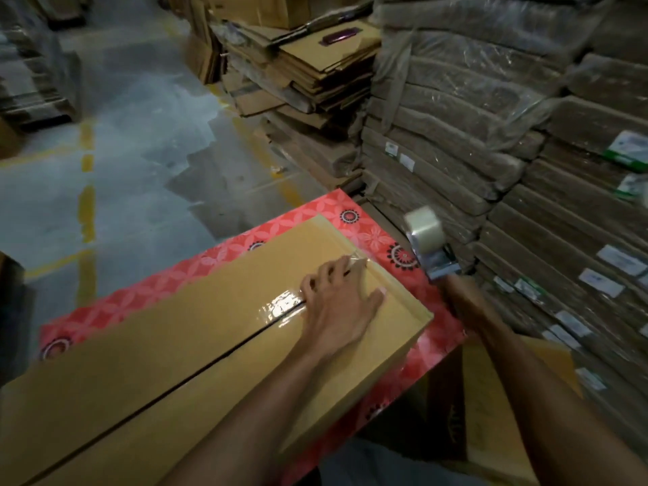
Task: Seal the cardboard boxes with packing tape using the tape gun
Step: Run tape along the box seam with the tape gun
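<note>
Two hands | my left hand (342,305) spread flat on tape (284,303) atop cardboard box (157,352) | my right hand (463,303) grips tape gun (431,247) beside box

open floor (133,177) left of table, wrapped cardboard stacks (473,128) walling the right side

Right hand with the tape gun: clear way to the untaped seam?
Probably yes: the right hand grips the tape gun off the box's edge, and the untaped seam lies bare. Only the left hand, pressing the tape, lies between.
</note>
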### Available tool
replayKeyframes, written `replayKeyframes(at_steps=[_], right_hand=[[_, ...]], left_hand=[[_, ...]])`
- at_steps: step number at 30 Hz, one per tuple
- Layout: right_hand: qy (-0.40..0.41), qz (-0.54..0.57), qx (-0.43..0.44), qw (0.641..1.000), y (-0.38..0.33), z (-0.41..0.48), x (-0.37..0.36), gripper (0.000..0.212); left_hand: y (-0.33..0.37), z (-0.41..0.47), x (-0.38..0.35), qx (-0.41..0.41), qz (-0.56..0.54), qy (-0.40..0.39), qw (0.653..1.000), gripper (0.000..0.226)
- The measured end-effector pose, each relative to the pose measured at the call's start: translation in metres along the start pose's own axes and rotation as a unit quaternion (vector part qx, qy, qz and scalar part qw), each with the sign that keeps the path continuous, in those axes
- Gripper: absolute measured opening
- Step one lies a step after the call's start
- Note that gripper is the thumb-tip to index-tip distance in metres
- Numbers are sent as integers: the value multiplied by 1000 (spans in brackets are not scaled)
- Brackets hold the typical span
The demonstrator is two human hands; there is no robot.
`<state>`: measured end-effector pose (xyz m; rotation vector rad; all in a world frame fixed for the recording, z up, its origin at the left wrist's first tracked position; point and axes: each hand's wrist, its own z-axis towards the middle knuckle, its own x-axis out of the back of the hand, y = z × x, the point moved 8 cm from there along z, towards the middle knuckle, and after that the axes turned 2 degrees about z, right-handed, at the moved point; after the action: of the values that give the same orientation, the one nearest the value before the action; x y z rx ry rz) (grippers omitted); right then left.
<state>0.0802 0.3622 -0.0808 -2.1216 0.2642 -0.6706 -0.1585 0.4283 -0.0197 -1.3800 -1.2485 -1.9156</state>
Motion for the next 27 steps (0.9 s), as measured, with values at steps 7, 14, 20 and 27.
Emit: replayKeyframes(at_steps=[7, 14, 20, 27], right_hand=[[-241, 249, 15, 938, -119, -79, -55, 4], [-296, 180, 78, 935, -144, -110, -94, 20], [-300, 156, 104, 935, -140, -114, -99, 24], [-265, 156, 122, 944, -140, -118, -92, 21]], left_hand=[[-38, 75, 28, 281, -686, -96, 664, 38], [-44, 64, 45, 298, -742, -215, 560, 21], [-63, 64, 36, 294, -766, -208, 532, 29], [-65, 80, 37, 264, -704, -206, 626, 14]])
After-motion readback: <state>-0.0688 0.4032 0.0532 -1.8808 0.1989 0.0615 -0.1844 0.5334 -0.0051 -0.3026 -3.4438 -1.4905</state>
